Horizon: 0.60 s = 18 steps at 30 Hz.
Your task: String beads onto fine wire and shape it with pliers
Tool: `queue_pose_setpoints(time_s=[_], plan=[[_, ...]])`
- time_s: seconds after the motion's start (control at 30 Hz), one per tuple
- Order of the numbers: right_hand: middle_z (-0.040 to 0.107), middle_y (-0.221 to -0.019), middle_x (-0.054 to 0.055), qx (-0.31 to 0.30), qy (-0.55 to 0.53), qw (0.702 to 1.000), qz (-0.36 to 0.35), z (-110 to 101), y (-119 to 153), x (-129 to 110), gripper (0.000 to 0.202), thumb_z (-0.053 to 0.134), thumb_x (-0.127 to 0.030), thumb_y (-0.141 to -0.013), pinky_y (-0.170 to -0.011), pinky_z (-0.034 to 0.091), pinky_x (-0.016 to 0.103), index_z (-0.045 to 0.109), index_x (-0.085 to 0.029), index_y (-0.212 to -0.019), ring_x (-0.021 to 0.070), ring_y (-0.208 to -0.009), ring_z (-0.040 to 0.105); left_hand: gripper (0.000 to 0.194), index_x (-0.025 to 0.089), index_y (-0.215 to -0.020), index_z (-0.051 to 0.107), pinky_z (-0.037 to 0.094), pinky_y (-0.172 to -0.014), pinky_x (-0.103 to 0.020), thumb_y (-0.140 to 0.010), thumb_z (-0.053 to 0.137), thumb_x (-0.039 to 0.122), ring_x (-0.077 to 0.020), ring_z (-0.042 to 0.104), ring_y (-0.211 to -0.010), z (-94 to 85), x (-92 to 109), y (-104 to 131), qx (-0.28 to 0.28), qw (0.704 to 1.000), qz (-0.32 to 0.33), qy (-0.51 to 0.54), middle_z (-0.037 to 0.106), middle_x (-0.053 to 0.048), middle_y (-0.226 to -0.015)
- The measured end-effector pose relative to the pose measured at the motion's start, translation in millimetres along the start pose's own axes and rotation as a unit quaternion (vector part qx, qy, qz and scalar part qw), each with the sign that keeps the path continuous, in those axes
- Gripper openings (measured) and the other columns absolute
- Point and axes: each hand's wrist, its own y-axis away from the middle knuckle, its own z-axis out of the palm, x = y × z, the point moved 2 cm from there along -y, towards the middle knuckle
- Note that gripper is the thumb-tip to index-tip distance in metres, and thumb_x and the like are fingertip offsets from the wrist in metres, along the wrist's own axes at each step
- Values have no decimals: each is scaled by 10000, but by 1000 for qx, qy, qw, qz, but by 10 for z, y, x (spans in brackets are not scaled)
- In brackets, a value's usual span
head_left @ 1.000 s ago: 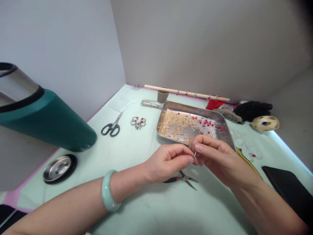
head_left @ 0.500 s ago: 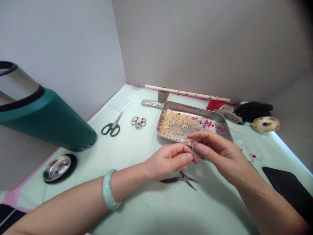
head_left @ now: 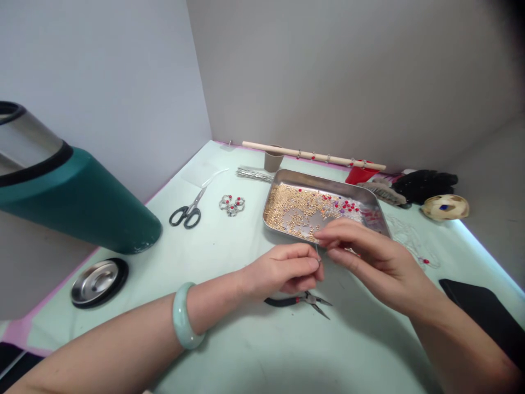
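Just before the near edge of the metal tray (head_left: 320, 181), a thin wire (head_left: 316, 249) stands nearly upright, tip up, pinched in the left hand (head_left: 293, 269). Fingers cover its lower end (only a sliver shows). The right hand (head_left: 369, 260) sits close, thumb and fingers parted; contact is unclear.

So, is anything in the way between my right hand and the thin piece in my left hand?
No, nothing visible stands between your right hand and the thin piece at the fingertips of your left hand. The bead tray sits beyond and the pliers lie nearer you, neither in between.
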Motion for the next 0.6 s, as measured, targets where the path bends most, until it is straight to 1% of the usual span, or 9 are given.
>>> queue_pose_setpoints(time_s=[0.07,0.13,0.2,0.3,0.47,0.6], plan=[[584,-1046,40,-26,8,1000,-12,1,-2,-9,324,492,-113,-909,-807,446,332,584,-295,-1160,189,-982,553,182,144,-797,498,148,-429,-224,-886,488,303,-55,239,-441,0,-3,-6,-7,1000,1,0,365,64,-522],[575,-1051,49,-58,15,998,-19,2,-5,-17,295,490,-113,-907,-824,446,335,595,-269,-1134,189,-984,548,193,138,-807,508,151,-437,-228,-886,487,313,-60,240,-453,0,-6,-12,-13,1000,11,-2,344,67,-527],[575,-1040,51,-67,21,997,-21,-5,-8,-20,268,493,-117,-906,-822,449,330,598,-254,-1110,185,-976,549,218,133,-822,521,158,-443,-227,-888,490,339,-63,244,-466,-1,-8,-16,-16,999,27,-8,327,69,-536],[588,-1014,43,-48,37,998,-28,-19,-13,-20,252,515,-118,-898,-816,448,317,597,-248,-1098,179,-970,551,235,134,-834,524,178,-453,-220,-877,519,364,-62,257,-474,1,-3,-16,-7,998,51,-24,337,73,-545],[588,-958,34,-24,43,998,-32,-24,-15,-18,179,535,-118,-892,-768,448,297,615,-229,-1007,163,-918,558,201,134,-829,518,224,-474,-215,-864,543,330,-60,306,-489,21,20,-9,24,996,73,-45,380,69,-552],[590,-922,31,-5,53,998,-32,-18,-16,-14,149,550,-126,-886,-718,448,290,625,-219,-975,154,-858,568,168,139,-816,519,263,-491,-214,-859,532,301,-66,346,-505,34,29,-9,66,990,96,-82,406,62,-550]])
